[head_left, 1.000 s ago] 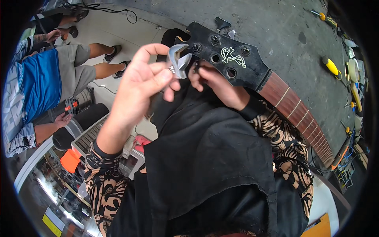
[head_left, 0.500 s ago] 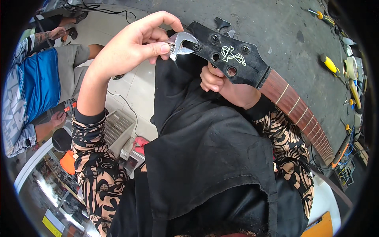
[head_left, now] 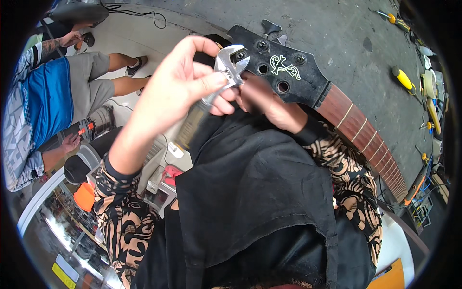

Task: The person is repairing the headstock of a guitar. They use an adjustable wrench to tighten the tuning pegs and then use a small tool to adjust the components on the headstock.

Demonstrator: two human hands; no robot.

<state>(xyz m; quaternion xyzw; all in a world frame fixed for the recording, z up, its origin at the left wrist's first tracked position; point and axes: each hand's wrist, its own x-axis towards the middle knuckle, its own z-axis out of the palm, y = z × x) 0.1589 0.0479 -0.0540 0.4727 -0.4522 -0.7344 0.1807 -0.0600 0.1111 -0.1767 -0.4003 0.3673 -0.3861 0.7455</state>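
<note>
My left hand (head_left: 175,89) is closed around an adjustable wrench (head_left: 228,59), thumb near its adjusting screw. The open jaws lie over the left end of a black guitar headstock (head_left: 310,77), close to a tuner post; whether they touch it I cannot tell. The wrench's handle slants down toward my lap. My right hand (head_left: 260,96) is just below the headstock beside the wrench head, its fingers smeared by motion and partly hidden. Tuner posts and two bare holes show in the headstock. The fretted neck (head_left: 358,126) runs to the lower right.
The headstock lies over a dark grey workbench (head_left: 346,38). Beyond it are loose tuner buttons (head_left: 271,27). Yellow-handled screwdrivers (head_left: 403,80) and other tools line the right side. A person in grey shorts (head_left: 89,74) is at the left. A black apron (head_left: 255,192) covers my lap.
My left hand has turned and come lower and to the right with the wrench, whose handle now shows. My right hand has shifted left toward the wrench head. The headstock stays put.
</note>
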